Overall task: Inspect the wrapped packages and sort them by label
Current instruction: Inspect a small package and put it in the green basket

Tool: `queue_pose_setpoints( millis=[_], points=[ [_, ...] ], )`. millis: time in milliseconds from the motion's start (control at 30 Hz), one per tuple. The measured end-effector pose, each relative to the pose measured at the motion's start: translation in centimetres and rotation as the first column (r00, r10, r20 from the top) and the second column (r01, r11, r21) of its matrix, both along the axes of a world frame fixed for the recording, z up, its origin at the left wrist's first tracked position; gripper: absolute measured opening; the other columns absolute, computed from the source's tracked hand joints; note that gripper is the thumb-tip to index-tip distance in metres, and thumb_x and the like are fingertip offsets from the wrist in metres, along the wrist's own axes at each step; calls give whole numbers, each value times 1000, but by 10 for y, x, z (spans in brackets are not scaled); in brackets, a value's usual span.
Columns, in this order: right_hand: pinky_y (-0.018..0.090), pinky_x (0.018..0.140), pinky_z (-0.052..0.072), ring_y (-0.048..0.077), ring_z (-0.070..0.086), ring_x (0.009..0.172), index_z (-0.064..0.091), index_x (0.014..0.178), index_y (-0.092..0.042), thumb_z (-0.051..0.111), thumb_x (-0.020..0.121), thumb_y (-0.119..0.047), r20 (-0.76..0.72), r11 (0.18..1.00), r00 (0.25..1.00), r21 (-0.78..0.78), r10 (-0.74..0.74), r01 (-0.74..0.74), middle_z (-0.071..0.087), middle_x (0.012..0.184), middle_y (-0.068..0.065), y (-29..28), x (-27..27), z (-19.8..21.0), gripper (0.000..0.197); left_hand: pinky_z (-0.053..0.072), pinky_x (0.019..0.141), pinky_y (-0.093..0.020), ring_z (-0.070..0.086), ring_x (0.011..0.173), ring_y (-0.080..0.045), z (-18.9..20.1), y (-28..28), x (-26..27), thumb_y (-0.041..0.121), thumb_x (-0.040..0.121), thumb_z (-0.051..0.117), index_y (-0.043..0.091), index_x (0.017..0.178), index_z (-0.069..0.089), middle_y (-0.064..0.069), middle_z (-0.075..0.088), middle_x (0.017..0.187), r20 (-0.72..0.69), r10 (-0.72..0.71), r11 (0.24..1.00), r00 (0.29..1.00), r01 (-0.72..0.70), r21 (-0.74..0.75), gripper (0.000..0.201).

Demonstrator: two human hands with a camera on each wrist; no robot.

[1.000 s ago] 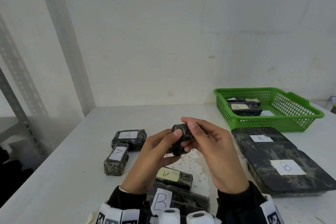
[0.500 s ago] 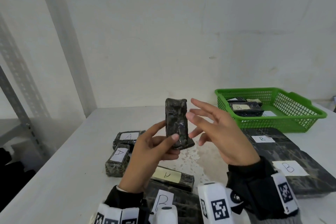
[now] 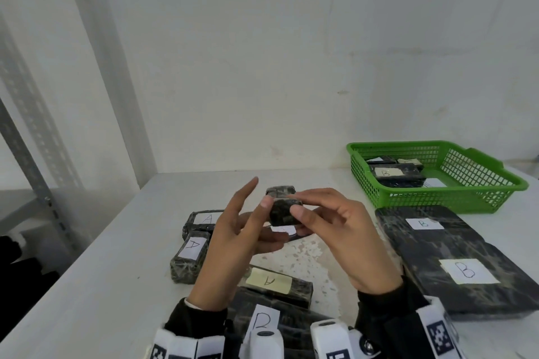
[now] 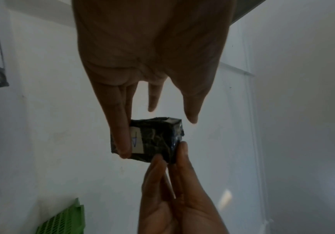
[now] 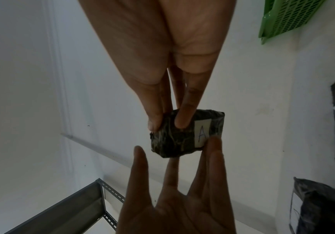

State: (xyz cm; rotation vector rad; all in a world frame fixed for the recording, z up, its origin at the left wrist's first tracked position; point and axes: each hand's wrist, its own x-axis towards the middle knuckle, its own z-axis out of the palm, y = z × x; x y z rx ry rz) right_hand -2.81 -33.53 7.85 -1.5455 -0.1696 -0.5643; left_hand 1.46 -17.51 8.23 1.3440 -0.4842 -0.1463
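Two A packages (image 3: 194, 239) sat grouped on the counter's (image 3: 96, 285) left, both hands, left hand (image 3: 233, 245) and right hand (image 3: 338, 239), pinched an A-labelled package (image 3: 281, 210) mid-air, B's were in the green basket (image 3: 455, 198), so roughly halfway I'd guess.

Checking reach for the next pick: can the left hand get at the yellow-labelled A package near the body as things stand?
Probably not yet. The left hand and right hand both hold the small package. The yellow-labelled A package lies uncovered just below the left wrist, so once that hand lets go, the way looks free.
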Motion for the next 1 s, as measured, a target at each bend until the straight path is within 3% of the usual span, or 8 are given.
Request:
queue_pose_setpoints(
  millis=[167,233,367,433,667,767,867,1000],
  points=[
    [27,65,58,25,74,70,74,103,-11,73,76,-26,-14,998,1000,58,12,-11,77,94,5,1,-1,3,31,61,78,-32,75,93,-22,-1,1,-3,38,81,67,43,132,59,-2,59,134,91,-23,998,996,18,55,53],
    [27,64,58,26,74,70,74,104,-9,70,78,-26,-18,996,1000,90,17,-16,77,94,6,2,-2,5,31,61,77,-31,75,94,-21,-1,-1,-3,36,80,69,40,127,66,5,51,139,127,16,999,992,-21,37,47],
    [27,66,59,25,76,79,74,106,-8,65,82,-26,-12,991,997,117,73,-72,77,95,6,4,-5,8,31,61,74,-31,75,90,-28,-2,-4,-1,15,85,68,15,116,74,-8,72,118,140,2,1000,990,2,-26,32],
    [28,66,60,22,75,81,73,109,-11,64,82,-29,-11,987,997,141,78,-76,77,100,1,7,-5,10,34,62,76,-34,75,89,-30,-2,-4,0,10,88,66,10,114,74,-12,75,109,133,15,999,991,-11,-30,27],
    [32,62,60,24,74,65,77,90,-8,70,84,-17,62,983,992,153,-114,103,77,81,8,15,2,-2,14,61,77,-34,75,91,-27,-6,-8,-4,25,85,62,6,113,74,-11,77,102,156,15,999,988,-10,-31,35],
    [31,62,60,26,74,66,77,89,-5,69,87,-12,38,983,995,162,-92,84,76,79,9,17,1,-3,11,61,73,-32,76,86,-28,-6,-8,-2,20,89,59,4,111,74,-12,78,98,154,26,999,988,-20,-38,31],
    [27,62,59,24,74,66,76,87,-4,68,85,-20,-6,975,1000,223,-14,15,76,79,9,18,-2,1,18,61,70,-31,76,82,-29,-5,-8,1,14,93,58,2,108,74,-13,78,94,150,46,999,988,-41,-36,26],
    [24,54,53,21,66,55,74,86,-1,70,84,-20,29,980,995,181,-91,84,72,73,15,17,0,2,20,62,75,-33,76,83,-30,-1,-8,-1,27,86,58,5,108,74,-14,78,93,157,-1,1000,988,4,-20,35]
  ],
)
